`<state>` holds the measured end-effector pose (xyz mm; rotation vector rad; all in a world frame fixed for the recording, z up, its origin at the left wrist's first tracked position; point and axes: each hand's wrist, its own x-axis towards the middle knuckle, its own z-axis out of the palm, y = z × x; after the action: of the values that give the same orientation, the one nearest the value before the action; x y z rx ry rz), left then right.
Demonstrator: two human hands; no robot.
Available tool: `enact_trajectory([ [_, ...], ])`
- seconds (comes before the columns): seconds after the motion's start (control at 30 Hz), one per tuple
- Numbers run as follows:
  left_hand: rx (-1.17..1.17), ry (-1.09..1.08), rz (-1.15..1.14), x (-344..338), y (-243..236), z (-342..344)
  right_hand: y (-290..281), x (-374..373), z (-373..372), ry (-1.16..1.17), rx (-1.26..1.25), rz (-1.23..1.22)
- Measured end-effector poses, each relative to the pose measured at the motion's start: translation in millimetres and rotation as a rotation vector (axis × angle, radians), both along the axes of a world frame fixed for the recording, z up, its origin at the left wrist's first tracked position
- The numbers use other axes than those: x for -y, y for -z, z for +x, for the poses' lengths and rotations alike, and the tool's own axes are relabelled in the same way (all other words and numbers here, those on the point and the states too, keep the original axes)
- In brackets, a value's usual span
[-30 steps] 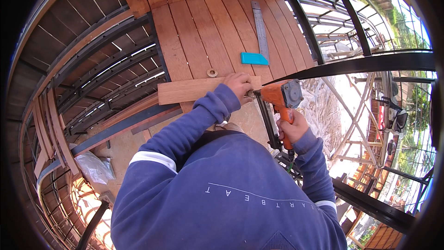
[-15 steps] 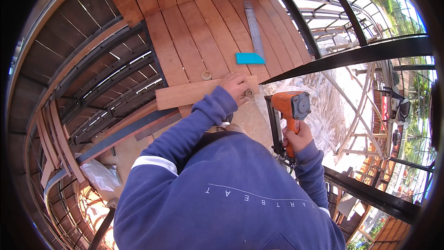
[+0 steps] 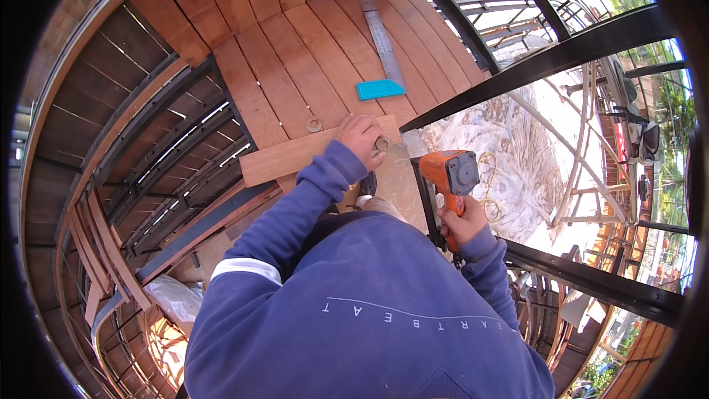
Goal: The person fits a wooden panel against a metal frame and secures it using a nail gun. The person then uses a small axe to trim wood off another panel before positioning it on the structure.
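Note:
My right hand (image 3: 465, 219) is closed around the handle of an orange and black nail gun (image 3: 449, 171), held upright beside the loose board's right end. Curled fingers of my left hand (image 3: 360, 139) grip a narrow wooden board (image 3: 284, 159) near that same end. This board lies across the front ends of the decking boards. One metal ring (image 3: 381, 144) sits at the board's edge against my left fingers. A second ring (image 3: 314, 125) rests on the decking just behind the board. Fingertips under my left hand are partly hidden.
On the wooden decking (image 3: 295, 59) lies a set square with a steel blade (image 3: 383, 41) and a turquoise handle (image 3: 380, 89). Black metal beams (image 3: 546, 52) run along the right, above a pale crumpled sheet (image 3: 532, 155). Loose wooden strips (image 3: 118, 251) lean at left.
The view has shifted slightly, so the decking and set square appear further left. Both hands keep their grips, and the nail gun remains beside the board's right end.

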<state>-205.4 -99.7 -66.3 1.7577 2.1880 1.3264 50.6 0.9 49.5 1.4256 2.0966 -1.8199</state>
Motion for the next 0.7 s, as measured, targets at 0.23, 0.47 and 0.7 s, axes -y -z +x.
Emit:
enact_trajectory([
  [0.23, 0.102, -0.147, -0.032, 13.5, -2.8, -3.4, -0.3, 0.1, -7.0, 0.005, -0.043, -0.022],
  [0.47, 0.105, -0.402, -0.088, 63.4, 1.6, -24.9, -8.3, -10.8, -26.2, -0.077, -0.027, -0.012],
  [0.7, -0.004, -0.442, -0.054, 66.3, 4.0, -22.9, -19.9, -23.7, -52.8, -0.141, 0.021, -0.026],
])
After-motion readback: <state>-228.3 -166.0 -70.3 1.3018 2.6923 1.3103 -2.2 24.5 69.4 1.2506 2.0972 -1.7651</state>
